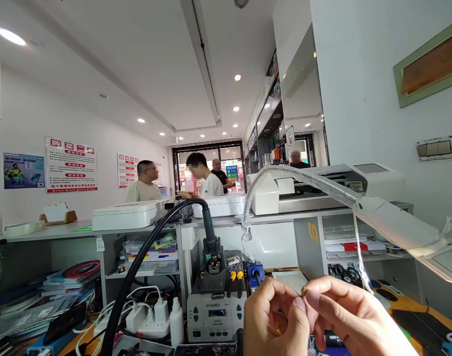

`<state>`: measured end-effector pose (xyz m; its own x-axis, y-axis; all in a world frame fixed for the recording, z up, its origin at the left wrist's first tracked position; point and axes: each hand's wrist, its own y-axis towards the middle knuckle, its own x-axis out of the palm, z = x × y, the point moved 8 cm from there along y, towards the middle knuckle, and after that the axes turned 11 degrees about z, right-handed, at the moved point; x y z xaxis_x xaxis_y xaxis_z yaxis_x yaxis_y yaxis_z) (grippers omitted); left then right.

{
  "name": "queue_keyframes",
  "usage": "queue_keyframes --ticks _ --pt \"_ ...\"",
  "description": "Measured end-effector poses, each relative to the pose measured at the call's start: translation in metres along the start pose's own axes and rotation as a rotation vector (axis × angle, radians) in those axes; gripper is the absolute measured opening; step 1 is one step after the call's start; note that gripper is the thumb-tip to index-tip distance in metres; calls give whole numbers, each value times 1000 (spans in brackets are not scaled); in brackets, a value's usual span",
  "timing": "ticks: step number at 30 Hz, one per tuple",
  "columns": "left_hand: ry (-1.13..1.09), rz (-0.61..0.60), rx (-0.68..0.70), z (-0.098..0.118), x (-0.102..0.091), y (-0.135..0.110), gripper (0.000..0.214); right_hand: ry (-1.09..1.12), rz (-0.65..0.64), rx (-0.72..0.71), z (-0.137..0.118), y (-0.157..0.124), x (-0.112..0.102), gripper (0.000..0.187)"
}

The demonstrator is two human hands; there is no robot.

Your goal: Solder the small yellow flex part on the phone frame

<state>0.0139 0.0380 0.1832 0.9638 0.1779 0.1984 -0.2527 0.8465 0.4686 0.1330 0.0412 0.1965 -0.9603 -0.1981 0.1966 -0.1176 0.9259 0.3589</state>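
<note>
Both of my hands are raised close together at the bottom of the view. My left hand (276, 316) is curled, its fingertips meeting those of my right hand (352, 316). Between thumb and fingers of the two hands sits a tiny brownish part (303, 291), too small to name. A thin wire or thread (359, 252) hangs down beside my right hand from the white desk lamp (396, 225) above it.
A grey hot-air rework station (214, 309) with its black hose (144, 262) stands just left of my hands. A white power strip with chargers (148, 319), a white bottle (176, 321) and stacked papers lie at left. Beyond the white counter (125, 215), several people stand in the shop.
</note>
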Motion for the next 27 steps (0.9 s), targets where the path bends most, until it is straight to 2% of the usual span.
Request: queue_keyframes --ticks 8,17,27 --pt "-23 -9 -21 6 1 -1 34 10 20 -16 -4 0 2 41" --pt "13 19 -7 -7 -4 2 34 75 15 8 -5 -2 6 42" --pt "-39 60 -9 10 -7 1 37 102 20 12 -1 0 3 37"
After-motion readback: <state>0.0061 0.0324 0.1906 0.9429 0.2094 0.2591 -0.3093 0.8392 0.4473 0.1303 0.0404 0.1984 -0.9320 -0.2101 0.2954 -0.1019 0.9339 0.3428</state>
